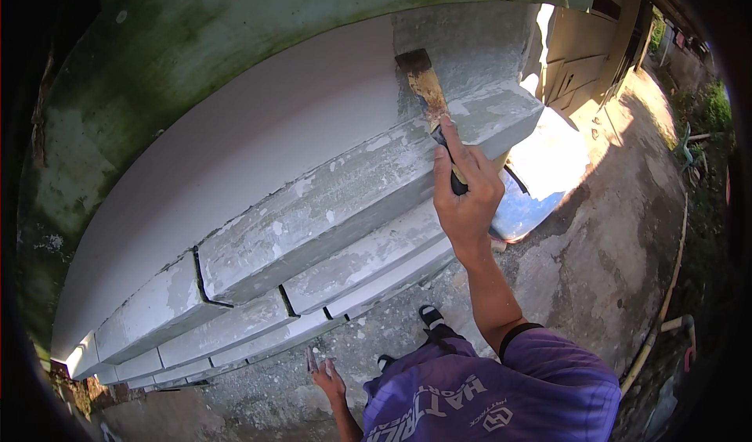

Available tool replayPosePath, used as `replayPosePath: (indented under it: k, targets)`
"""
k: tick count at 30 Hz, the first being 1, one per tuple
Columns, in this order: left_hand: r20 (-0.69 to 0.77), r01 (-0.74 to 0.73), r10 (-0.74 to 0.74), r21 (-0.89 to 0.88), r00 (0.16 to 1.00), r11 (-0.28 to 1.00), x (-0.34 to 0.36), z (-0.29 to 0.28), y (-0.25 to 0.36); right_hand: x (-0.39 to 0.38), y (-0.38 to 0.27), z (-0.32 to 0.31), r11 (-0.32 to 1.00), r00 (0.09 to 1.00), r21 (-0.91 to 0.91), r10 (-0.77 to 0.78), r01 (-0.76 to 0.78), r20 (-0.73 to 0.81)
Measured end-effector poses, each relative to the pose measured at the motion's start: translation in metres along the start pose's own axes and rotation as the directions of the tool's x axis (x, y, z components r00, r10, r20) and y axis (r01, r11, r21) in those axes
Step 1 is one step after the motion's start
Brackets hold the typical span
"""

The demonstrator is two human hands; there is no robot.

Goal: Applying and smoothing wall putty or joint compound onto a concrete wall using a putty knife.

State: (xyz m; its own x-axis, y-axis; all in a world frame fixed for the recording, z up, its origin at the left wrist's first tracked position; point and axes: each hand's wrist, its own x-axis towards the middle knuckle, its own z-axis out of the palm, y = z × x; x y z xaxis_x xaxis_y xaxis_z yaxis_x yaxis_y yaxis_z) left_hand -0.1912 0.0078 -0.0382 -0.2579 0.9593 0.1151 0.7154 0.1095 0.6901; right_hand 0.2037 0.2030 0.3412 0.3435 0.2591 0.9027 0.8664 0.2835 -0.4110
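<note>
My right hand (472, 187) grips the dark handle of a scraper (428, 90), with the index finger stretched along it. The tool's worn, yellowish-brown blade points up and away. Its dark, wide end is at the border between the white wall (258, 121) and a bare grey patch (466, 50); whether it touches the wall I cannot tell. Below the blade runs a concrete ledge (329, 191) with patchy white and grey paint. My left hand (329, 379) hangs low beside my body, fingers apart, with whitish smears on the fingertips and nothing visible in it.
Lower stepped ledges (368, 262) with dark gaps run leftward. Overhead is a green-stained slab (196, 35). A blue container (521, 211) with a bright white top stands under the ledge's right end. A long pipe (670, 293) edges the stained concrete ground (580, 262) at right.
</note>
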Motion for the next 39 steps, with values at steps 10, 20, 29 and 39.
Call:
replayPosePath:
  k: [10, 20, 29, 39]
  targets:
    - [0.013, 0.088, -0.088, 0.025, 0.996, 0.996, -0.011, -0.008, 0.017, 0.003, 0.000, -0.004, 0.998, 1.000, -0.058, -0.022, 0.023, 0.015]
    - [0.024, 0.134, -0.135, 0.036, 0.991, 0.990, -0.014, -0.009, 0.023, 0.010, 0.014, -0.013, 0.975, 0.989, -0.170, -0.140, 0.147, 0.048]
    - [0.028, 0.172, -0.172, -0.008, 0.985, 0.985, -0.006, -0.011, 0.037, 0.021, 0.034, -0.018, 0.932, 0.953, -0.201, -0.291, 0.302, 0.082]
    - [0.001, 0.126, -0.126, -0.043, 0.992, 0.991, -0.008, -0.002, 0.032, 0.043, 0.051, -0.024, 0.880, 0.898, -0.181, -0.429, 0.439, 0.095]
